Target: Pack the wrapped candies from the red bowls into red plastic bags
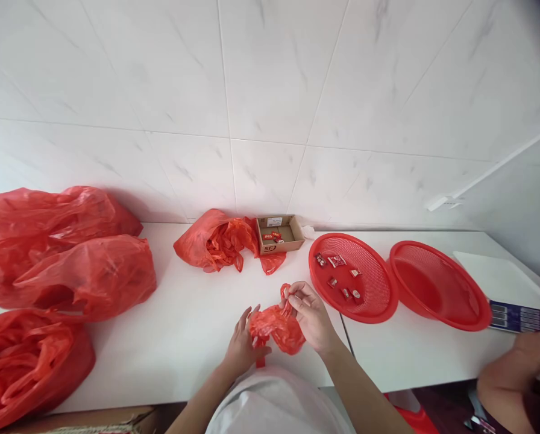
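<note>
Red bag point(279, 330) is grasped by left hand point(243, 345) and right hand point(311, 317), basket point(379, 280) and carton point(290, 246) nearby.

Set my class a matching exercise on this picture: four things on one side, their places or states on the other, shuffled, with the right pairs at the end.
1. Cardboard box
2. Right hand
3. Left hand
4. Red basket nearer the hands

A. At the left side of the small red bag
B. Right of both hands, with small packets scattered inside
C. Brown, near the tiled wall
D. Pinching the bag's loop

Pairs: 1-C, 2-D, 3-A, 4-B
</note>
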Motion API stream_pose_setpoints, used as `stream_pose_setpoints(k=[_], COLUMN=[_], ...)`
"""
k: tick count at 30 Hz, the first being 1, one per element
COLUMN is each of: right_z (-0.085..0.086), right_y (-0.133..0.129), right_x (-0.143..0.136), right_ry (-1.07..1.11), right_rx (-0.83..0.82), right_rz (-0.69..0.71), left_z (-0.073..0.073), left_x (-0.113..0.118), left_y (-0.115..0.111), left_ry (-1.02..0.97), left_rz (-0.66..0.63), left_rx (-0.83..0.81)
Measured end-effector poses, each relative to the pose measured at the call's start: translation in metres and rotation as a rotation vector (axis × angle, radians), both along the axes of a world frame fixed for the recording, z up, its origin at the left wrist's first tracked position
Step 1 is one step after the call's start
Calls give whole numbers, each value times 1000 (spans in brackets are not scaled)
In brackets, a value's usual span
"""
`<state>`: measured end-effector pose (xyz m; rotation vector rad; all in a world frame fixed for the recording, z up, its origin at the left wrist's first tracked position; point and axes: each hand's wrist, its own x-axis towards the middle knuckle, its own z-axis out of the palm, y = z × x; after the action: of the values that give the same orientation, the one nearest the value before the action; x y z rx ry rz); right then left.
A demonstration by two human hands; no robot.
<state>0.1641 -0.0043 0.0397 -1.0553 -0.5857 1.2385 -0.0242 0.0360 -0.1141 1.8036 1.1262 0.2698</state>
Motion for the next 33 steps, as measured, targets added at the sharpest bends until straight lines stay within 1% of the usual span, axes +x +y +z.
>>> stream_pose_setpoints(k=[2, 4, 6, 7, 8, 10, 12, 13, 14, 15, 16, 17, 18, 19, 20, 21, 23, 24, 25, 27, 28, 29, 30, 32, 33], right_z=[7, 13, 15, 14, 12, 6, -1, -4, -5, -6, -5, -3, -2, 0, 1, 1, -2, -6, -11, -25, -33, -41, -50, -67, -75], right_y=[-4, -9, -16, -20, -24, -31, -35, -37, -37, -38, -38, -38, -37, -37, -37, -37, -36, -35, -34, -30, -28, -25, -22, -16, -13], right_x=[4, 11, 19, 22, 25, 28, 25, 22, 18, 13, 8, 2, -5, -12, -20, -27, -37, -41, -43, -43, -42, -41, -40, -39, -39], right_ry=[-32, -67, -104, -119, -131, -143, -141, -141, -149, -171, -211, -267, -332, -406, -490, -582, -755, -810, -828, -753, -697, -655, -634, -646, -659], right_rx=[35, 50, 34, 19, 2, -28, -57, -68, -73, -70, -61, -47, -31, -9, 27, 80, 210, 253, 259, 161, 97, 45, 13, -13, -26], right_rz=[-76, -143, -169, -169, -164, -149, -132, -120, -104, -83, -56, -26, 12, 60, 111, 160, 216, 197, 138, -2, -32, -20, 25, 141, 175], left_z=[-11, -19, -18, -14, -7, 16, 49, 66, 83, 98, 111, 120, 126, 128, 128, 125, 118, 115, 114, 116, 119, 123, 127, 133, 135], left_x=[2, 1, -1, -2, -2, 0, 4, 6, 7, 9, 12, 14, 17, 20, 22, 24, 25, 25, 24, 20, 18, 16, 15, 15, 15], left_y=[0, 8, 26, 39, 54, 83, 102, 105, 102, 94, 82, 68, 51, 36, 22, 11, 1, 0, 2, 8, 10, 11, 11, 7, 5], left_ry=[148, 192, 207, 205, 197, 170, 125, 87, -5, -84, -148, -185, -204, -229, -259, -283, -346, -382, -417, -475, -496, -512, -526, -560, -578], left_rz=[-54, -51, -20, 14, 59, 169, 267, 307, 331, 313, 250, 154, 43, -45, -65, -34, 99, 170, 231, 319, 352, 373, 380, 367, 349], left_rx=[10, 2, 4, 15, 33, 83, 138, 172, 236, 290, 299, 226, 97, -26, -104, -161, -231, -261, -296, -371, -412, -451, -481, -519, -530])
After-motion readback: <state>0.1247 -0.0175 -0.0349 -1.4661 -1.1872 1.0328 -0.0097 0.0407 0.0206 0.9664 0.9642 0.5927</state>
